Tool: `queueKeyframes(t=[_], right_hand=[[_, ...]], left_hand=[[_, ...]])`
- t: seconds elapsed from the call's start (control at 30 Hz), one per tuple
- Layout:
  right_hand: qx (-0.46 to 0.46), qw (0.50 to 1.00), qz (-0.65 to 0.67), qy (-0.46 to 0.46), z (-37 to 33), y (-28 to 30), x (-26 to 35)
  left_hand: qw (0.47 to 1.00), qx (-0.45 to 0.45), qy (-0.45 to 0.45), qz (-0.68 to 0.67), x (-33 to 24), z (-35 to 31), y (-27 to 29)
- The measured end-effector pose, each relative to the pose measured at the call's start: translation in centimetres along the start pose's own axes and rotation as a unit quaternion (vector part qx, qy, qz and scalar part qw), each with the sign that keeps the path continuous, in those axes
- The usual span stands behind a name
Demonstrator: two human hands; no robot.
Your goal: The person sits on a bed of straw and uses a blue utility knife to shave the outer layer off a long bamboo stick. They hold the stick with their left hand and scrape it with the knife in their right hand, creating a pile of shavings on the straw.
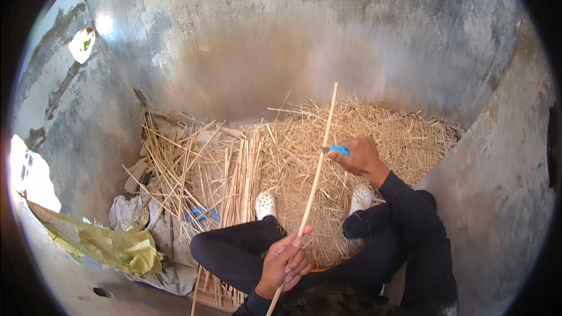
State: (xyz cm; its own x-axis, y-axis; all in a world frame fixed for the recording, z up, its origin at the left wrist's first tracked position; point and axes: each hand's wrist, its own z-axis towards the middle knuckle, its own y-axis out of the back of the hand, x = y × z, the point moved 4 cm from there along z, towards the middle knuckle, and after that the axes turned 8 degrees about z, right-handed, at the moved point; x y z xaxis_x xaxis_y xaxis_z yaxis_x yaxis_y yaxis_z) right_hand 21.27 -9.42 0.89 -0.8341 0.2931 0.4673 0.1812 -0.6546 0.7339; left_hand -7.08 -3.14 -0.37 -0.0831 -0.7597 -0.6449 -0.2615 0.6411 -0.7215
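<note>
A long, thin, pale stick (317,179), which looks like bamboo or cane, runs slantwise up and away from my lap. Its lower part is gripped in my left hand (285,261), with the fingers wrapped round it. Farther up, my right hand (358,157) is closed on a small knife with a blue handle (339,150). The knife's short dark blade meets the stick or lies right against it; the exact contact is too small to tell. Beyond the blade, the stick's far end stands free in front of the wall.
Straw-like shavings (374,126) cover the floor ahead. Split sticks (243,169) lie in a bundle left of my feet, beside a loose heap of sticks (175,152). A blue object (202,214) and a yellow plastic sheet (111,248) lie at left. Concrete walls (281,41) enclose the space.
</note>
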Motion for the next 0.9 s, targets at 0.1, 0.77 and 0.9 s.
queueKeyframes(t=[0.1, 0.77, 0.9], right_hand=[[0.023, 0.999, -0.013, 0.019, -0.3, -1.6, -0.2], [-0.147, 0.945, -0.187, -0.223, 5.9, -0.2, -24.6], [-0.044, 0.882, -0.141, -0.447, 0.7, 2.5, -29.9]], left_hand=[[1.0, -0.005, 0.012, -0.017, -0.2, 0.3, 0.4], [0.988, -0.1, 0.112, 0.041, 1.4, 4.8, 1.7], [0.959, -0.087, 0.122, 0.24, -0.6, 3.0, 3.3]])
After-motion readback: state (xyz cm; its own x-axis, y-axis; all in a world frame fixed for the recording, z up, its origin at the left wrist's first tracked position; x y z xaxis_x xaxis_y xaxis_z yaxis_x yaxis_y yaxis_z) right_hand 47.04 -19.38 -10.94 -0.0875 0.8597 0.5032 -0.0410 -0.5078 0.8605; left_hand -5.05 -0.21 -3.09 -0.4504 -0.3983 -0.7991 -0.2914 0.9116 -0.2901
